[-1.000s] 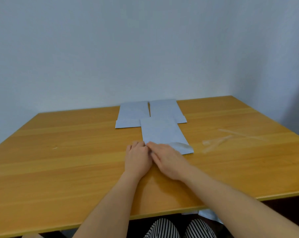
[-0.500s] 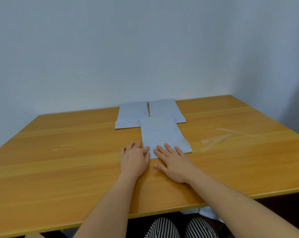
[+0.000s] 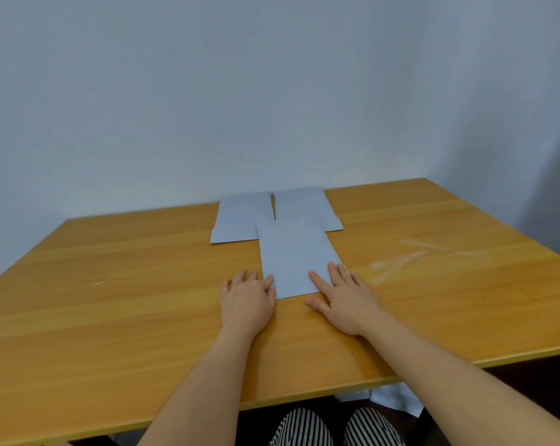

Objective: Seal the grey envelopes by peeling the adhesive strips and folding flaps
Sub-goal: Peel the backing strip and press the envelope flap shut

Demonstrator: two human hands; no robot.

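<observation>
A grey envelope [image 3: 294,252] lies flat in the middle of the wooden table [image 3: 111,317], its near flap folded down. My left hand [image 3: 248,300] rests flat at its near left corner, fingers spread, thumb on the paper. On the near right corner my right hand [image 3: 343,297] presses flat with fingers apart. Two more grey envelopes lie side by side behind it: the left envelope [image 3: 240,217] and the right envelope [image 3: 304,204], both partly covered by the front one.
Clear peeled adhesive strips [image 3: 410,255] lie on the table to the right of the envelopes. The wall stands just behind the table's far edge. More grey paper [image 3: 397,397] lies on the floor under the near table edge, beside striped trousers.
Both hands started together at the envelope's near edge with the flap's right corner raised. They spread apart to the left and right corners, and the flap now lies flat.
</observation>
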